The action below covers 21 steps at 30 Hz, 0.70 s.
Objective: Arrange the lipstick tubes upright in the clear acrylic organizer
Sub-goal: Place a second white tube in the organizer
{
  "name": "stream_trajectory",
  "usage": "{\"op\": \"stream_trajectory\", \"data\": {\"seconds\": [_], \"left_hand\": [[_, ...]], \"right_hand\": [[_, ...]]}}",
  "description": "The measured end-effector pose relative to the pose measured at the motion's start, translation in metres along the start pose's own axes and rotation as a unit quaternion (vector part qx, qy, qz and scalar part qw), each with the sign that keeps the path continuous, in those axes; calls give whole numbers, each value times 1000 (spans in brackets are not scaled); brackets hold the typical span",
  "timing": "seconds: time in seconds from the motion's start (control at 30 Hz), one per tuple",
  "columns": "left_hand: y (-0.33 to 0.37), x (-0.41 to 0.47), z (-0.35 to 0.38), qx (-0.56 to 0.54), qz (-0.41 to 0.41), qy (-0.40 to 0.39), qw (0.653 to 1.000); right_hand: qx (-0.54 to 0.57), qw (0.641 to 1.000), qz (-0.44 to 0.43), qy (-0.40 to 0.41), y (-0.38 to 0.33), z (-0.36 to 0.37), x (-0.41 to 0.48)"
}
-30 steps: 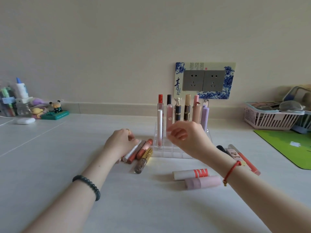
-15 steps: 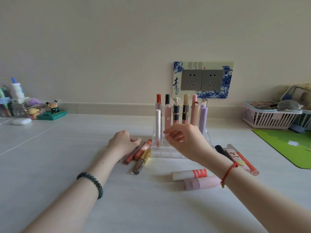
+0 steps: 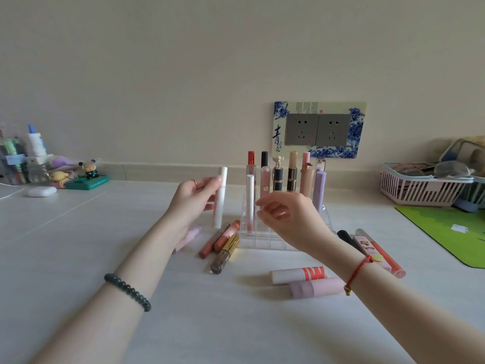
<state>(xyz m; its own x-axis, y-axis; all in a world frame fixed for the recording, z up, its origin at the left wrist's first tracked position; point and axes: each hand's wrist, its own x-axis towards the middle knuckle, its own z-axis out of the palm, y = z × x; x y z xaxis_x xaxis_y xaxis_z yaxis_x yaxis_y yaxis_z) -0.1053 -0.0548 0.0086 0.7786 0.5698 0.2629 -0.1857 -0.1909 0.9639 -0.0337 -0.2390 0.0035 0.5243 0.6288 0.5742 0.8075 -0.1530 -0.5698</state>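
The left hand (image 3: 193,200) grips a white lipstick tube (image 3: 220,198), held upright with its long axis vertical, in the air just left of the clear acrylic organizer (image 3: 262,241). The right hand (image 3: 288,214) hovers in front of the organizer, fingers loosely curled, holding nothing. At least seven tubes stand vertical in its slots, a second white tube (image 3: 250,203) nearest me. On the counter (image 3: 78,245) nine lie flat: four slanting at the left, two crosswise in front, three slanting at the right
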Motion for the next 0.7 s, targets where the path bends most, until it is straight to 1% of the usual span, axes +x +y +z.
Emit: {"op": "stream_trajectory", "data": {"seconds": [0.1,0.2,0.37,0.43,0.53,0.7], "left_hand": [[9,-6,11,-78,30,-38,996],[16,-14,25,-93,75,-62,991],[23,-21,43,-103,120,-59,986],[23,-21,47,-95,131,-51,986],[18,-20,50,-43,145,-36,988],[4,-25,54,32,141,-80,986]], "right_hand": [[46,999,5,-2,-8,2,4],[79,997,10,5,-13,2,7],[100,994,-15,29,-18,-1,13],[102,994,-18,38,-16,-5,16],[99,992,-1,72,-8,-12,23],[73,993,28,91,10,-8,27]]}}
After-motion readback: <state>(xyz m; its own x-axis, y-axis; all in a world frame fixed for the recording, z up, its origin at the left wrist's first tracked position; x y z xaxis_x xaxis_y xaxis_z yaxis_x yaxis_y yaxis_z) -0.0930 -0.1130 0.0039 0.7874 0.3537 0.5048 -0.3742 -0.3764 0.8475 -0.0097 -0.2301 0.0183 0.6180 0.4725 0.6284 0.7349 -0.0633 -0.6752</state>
